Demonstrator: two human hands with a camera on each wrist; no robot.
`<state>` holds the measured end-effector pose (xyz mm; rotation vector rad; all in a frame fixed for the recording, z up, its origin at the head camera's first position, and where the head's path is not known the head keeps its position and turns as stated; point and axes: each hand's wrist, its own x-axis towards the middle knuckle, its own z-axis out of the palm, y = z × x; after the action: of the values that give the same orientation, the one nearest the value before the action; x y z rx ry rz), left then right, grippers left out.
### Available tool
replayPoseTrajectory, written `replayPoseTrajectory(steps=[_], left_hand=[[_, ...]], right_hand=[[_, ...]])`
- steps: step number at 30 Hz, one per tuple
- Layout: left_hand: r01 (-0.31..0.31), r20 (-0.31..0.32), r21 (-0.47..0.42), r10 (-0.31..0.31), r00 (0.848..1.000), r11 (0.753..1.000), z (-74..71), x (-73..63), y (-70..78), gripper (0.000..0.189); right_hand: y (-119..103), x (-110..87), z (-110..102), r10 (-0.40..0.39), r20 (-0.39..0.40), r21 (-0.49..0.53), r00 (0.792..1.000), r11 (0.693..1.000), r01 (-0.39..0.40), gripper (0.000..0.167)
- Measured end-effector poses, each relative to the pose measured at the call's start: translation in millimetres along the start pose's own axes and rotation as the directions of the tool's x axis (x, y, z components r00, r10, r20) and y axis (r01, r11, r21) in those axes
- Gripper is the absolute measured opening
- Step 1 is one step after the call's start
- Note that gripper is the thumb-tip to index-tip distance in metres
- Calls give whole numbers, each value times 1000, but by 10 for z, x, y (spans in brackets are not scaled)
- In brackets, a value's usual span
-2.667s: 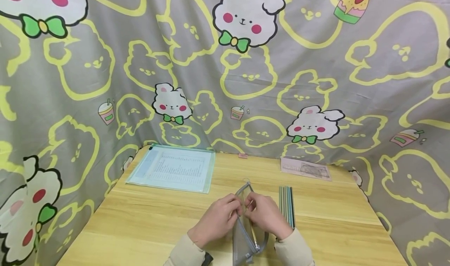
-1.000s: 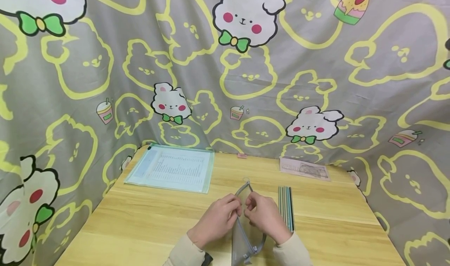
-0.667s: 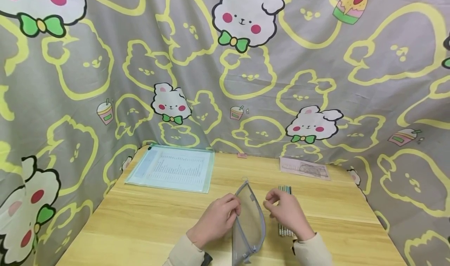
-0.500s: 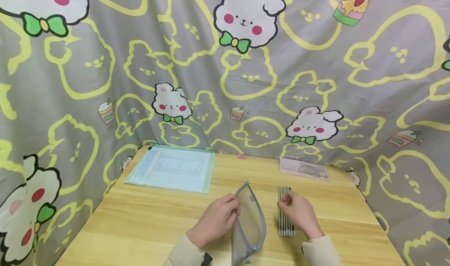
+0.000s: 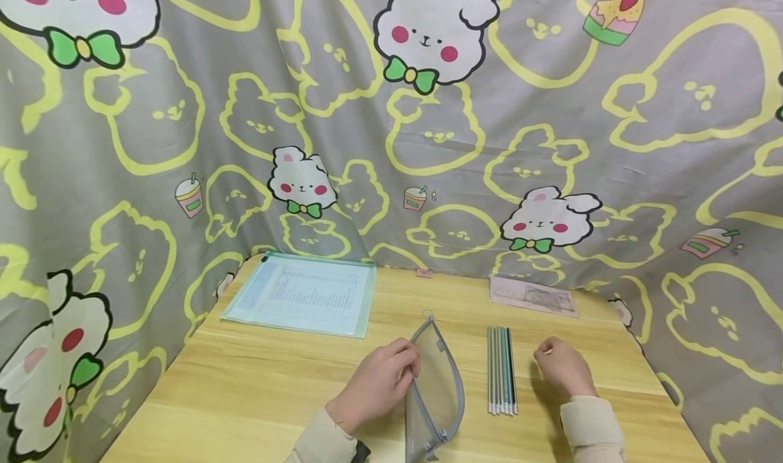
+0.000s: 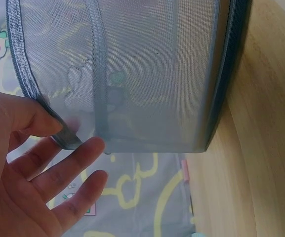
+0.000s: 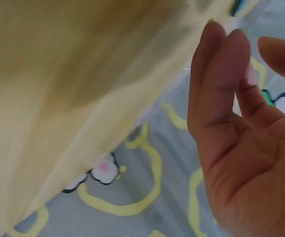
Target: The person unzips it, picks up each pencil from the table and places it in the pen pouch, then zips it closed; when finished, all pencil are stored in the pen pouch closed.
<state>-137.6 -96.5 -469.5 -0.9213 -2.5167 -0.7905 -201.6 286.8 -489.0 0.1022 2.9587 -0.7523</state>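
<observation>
My left hand pinches the edge of a grey mesh zip pouch between thumb and finger; the other fingers are spread in the left wrist view. The pouch stands on the table with its zipped mouth gaping. To its right, several pencils lie side by side in a neat row, their metal-tipped ends towards me. Beyond that row, my right hand hovers at or just over the table with bent fingers. In the right wrist view its thumb is apart from the fingers, with nothing held between them.
A pale blue-green document folder with a printed sheet lies at the back left of the wooden table. A pinkish flat packet lies at the back right. A small pink piece sits by the rear edge, against the patterned curtain.
My right hand has left the pouch and moved right, passing over the pencils to their far side. The pencil seen in the pouch's mouth earliest no longer shows. My left hand keeps its place.
</observation>
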Motion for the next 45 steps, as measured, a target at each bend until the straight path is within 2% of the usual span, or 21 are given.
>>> replayPoseTrajectory(steps=[7, 16, 25, 45], left_hand=[[-4, 9, 19, 4, 1000, 1000, 12, 16, -5, 19], [3, 16, 11, -3, 1000, 1000, -1, 35, 5, 20], [-13, 11, 23, 13, 1000, 1000, -4, 51, 10, 20], [-13, 11, 28, 13, 1000, 1000, 17, 40, -9, 20]], right_hand=[[81, 71, 113, -5, -22, -16, 1000, 1000, 5, 26], [-98, 58, 185, -30, -3, 5, 1000, 1000, 31, 27], [-196, 59, 213, -39, -31, -13, 999, 999, 38, 24], [-398, 67, 333, -14, -48, 7, 999, 1000, 15, 14]])
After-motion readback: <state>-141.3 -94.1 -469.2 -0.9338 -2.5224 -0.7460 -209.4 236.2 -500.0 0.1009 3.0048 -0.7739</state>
